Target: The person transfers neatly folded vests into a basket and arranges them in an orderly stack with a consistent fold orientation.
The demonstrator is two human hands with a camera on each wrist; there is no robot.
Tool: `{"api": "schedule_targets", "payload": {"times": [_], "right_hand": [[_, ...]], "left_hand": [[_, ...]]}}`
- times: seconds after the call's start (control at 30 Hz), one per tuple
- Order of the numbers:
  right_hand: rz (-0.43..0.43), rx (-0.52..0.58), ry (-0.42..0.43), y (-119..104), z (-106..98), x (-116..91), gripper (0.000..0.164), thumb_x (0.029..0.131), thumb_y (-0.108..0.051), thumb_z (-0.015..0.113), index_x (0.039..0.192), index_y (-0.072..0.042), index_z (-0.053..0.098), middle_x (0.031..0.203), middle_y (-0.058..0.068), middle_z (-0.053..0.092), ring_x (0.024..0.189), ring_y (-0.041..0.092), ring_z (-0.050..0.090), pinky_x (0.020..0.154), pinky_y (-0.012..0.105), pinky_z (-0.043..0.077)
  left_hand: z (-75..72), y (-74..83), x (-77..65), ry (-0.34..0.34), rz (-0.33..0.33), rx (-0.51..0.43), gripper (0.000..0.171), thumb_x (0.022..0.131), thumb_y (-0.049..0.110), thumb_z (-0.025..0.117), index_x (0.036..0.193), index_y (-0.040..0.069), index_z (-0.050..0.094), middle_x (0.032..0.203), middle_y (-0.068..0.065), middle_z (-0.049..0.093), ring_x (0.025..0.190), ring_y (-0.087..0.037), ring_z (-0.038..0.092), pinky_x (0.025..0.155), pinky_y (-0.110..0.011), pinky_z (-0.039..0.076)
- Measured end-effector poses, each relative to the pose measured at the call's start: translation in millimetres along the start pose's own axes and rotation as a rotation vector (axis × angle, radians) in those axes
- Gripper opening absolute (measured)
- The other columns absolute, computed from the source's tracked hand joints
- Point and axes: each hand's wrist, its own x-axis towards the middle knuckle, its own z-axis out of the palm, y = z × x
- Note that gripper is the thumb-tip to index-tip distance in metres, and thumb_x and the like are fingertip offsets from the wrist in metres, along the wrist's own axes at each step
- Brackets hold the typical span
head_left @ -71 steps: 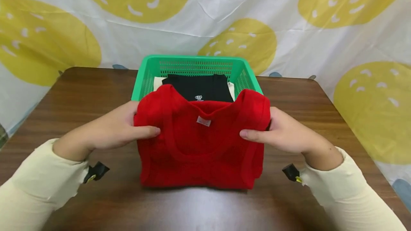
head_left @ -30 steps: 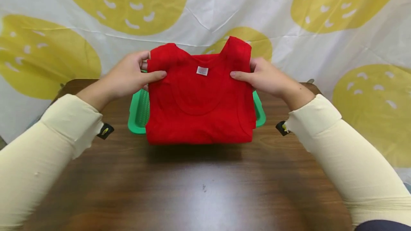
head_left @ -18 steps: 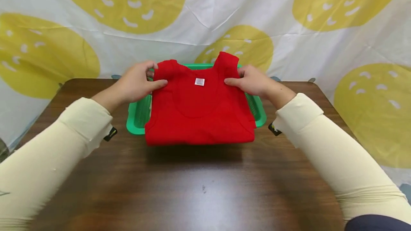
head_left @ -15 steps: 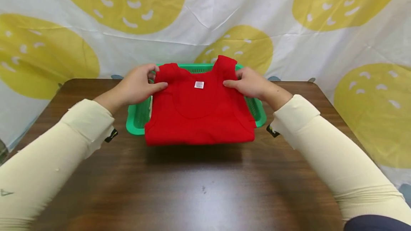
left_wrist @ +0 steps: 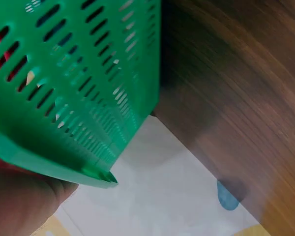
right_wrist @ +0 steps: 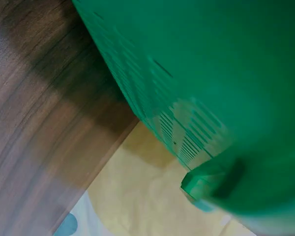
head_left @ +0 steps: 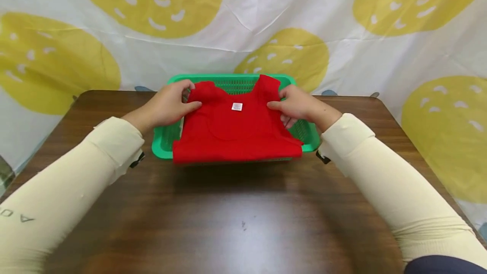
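A folded red tank top point(head_left: 237, 128) with a white neck label lies over the green plastic basket point(head_left: 162, 147), its lower fold across the near rim. My left hand point(head_left: 169, 104) pinches the left shoulder strap, thumb in front and fingers behind. On the other strap, my right hand point(head_left: 300, 104) has its thumb in front, with several fingertips showing beside the cloth. In the left wrist view, part of the left hand point(left_wrist: 27, 201) shows beyond the basket's slotted wall point(left_wrist: 88, 64). The basket wall point(right_wrist: 187, 64) fills much of the right wrist view, which does not clearly show the right hand.
The basket stands at the back of a dark wooden table point(head_left: 243, 223). Behind it hangs a white cloth point(head_left: 152, 58) with yellow shapes. Most of the basket's inside is hidden under the red cloth.
Both hands have carried the red tank top forward from the near side of the basket, raised it, then lowered it into place over the basket. The black garment seen inside earlier is now covered.
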Motion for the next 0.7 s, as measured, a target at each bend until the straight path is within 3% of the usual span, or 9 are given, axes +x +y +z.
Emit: {"api": "schedule_targets", "payload": {"times": [0.23,0.4,0.53,0.63,0.7], "right_hand": [[-0.033,-0.072,0.009,2,9,4,0.034,0.1,-0.026,0.06,0.078,-0.002,0.055,0.067,0.01,0.07,0.055,0.018,0.07,0.059,0.035,0.06],[-0.061,-0.133,0.071,1,16,5,0.032,0.1,-0.026,0.061,0.08,-0.001,0.058,0.069,0.013,0.071,0.054,0.019,0.07,0.058,0.035,0.06],[-0.096,-0.216,0.11,1,22,3,0.031,0.1,-0.026,0.061,0.081,-0.002,0.058,0.069,0.014,0.07,0.054,0.018,0.069,0.055,0.031,0.059],[-0.11,-0.274,0.133,1,26,2,0.029,0.1,-0.025,0.061,0.083,-0.002,0.059,0.065,0.011,0.067,0.054,0.019,0.069,0.056,0.029,0.058],[-0.112,-0.304,0.152,-1,28,1,0.027,0.099,-0.025,0.061,0.087,-0.002,0.062,0.061,0.009,0.064,0.054,0.019,0.069,0.059,0.028,0.058]], "left_hand": [[4.3,-7.0,3.6,-0.001,-0.001,0.028,0.033,0.096,0.019,0.065,0.118,-0.001,0.051,0.112,-0.022,0.059,0.103,-0.035,0.055,0.093,-0.048,0.047],[8.5,-10.5,4.8,0.034,0.025,0.081,0.029,0.096,0.019,0.065,0.114,0.002,0.05,0.098,-0.018,0.058,0.087,-0.031,0.055,0.081,-0.042,0.045],[11.3,-10.9,2.0,0.072,0.042,0.182,0.03,0.094,0.021,0.067,0.112,0.002,0.053,0.086,-0.015,0.059,0.078,-0.031,0.057,0.078,-0.044,0.044],[12.2,-8.9,-0.5,0.065,0.025,0.266,0.033,0.093,0.022,0.068,0.115,0.001,0.055,0.083,-0.015,0.064,0.083,-0.034,0.064,0.099,-0.053,0.041],[11.5,-6.7,-1.8,0.04,0.004,0.311,0.038,0.093,0.023,0.069,0.121,0.001,0.055,0.086,-0.015,0.067,0.091,-0.034,0.067,0.113,-0.059,0.028]]}}
